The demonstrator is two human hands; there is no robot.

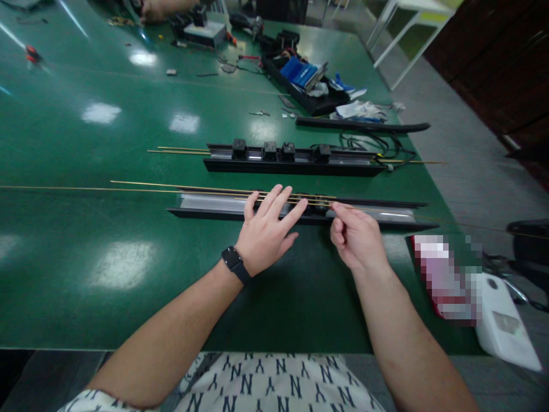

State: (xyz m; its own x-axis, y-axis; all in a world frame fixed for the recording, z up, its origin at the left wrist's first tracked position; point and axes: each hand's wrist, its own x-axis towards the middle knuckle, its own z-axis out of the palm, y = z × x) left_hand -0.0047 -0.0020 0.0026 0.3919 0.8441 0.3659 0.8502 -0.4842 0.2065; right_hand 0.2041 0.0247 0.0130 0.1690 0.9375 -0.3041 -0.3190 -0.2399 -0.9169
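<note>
Golden rods (pixel 146 184): we seem to be positioning these; next move needs steadiness
Left hand (pixel 268 234): spread over near channel (pixel 214 215)
Right hand (pixel 360 236): pinching one rod

Looks like a workshop or assembly room. Big glossy green tabletop (pixel 128 320), shared: a second person's arm (pixel 171 7) shows at the far edge. Workshop signs: what seems a power drill (pixel 246 23); black tray (pixel 326 107) piled with blue items; crumpled work gloves (pixel 360 110); coils of black cable (pixel 377 143); small loose bits scattered about. Nearer, two black channels (pixel 291 167) with thin brass-coloured rods (pixel 146 184). Surroundings more office-like: grey floor (pixel 437 103), white-framed furniture (pixel 429 7), dark wood-toned panelling (pixel 497 68) along the right.
</note>
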